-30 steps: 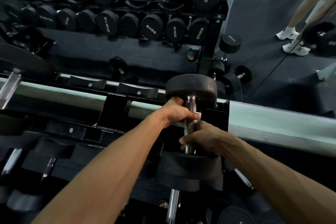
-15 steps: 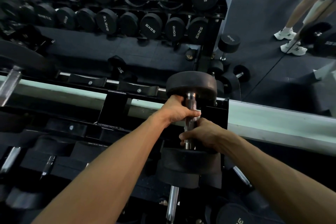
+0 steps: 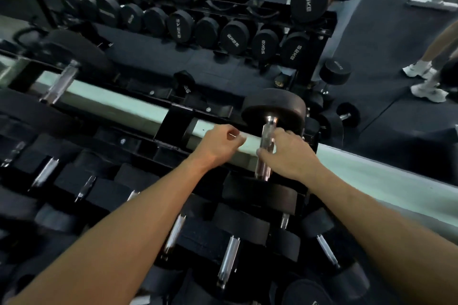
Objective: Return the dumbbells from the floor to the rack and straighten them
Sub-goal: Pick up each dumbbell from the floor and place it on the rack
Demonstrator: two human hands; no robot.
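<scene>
Two bare forearms reach in from the lower edge toward the dumbbell rack [image 3: 173,129]; no sleeve shows on either as far as the picture's edge; no watch, band or glove sits on either wrist. The left hand [image 3: 220,142], on the near side of the rack's pale rail, is bare, and no ring can be made out; the right hand [image 3: 287,153], at the rack's right end, is likewise bare, knuckles and tendons showing; both forearms look lean.

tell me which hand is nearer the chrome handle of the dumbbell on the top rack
Right. The right hand is on the chrome handle, fingers curled at it. The left hand is off it, loosely closed just to the handle's left, over the pale rail.
</scene>
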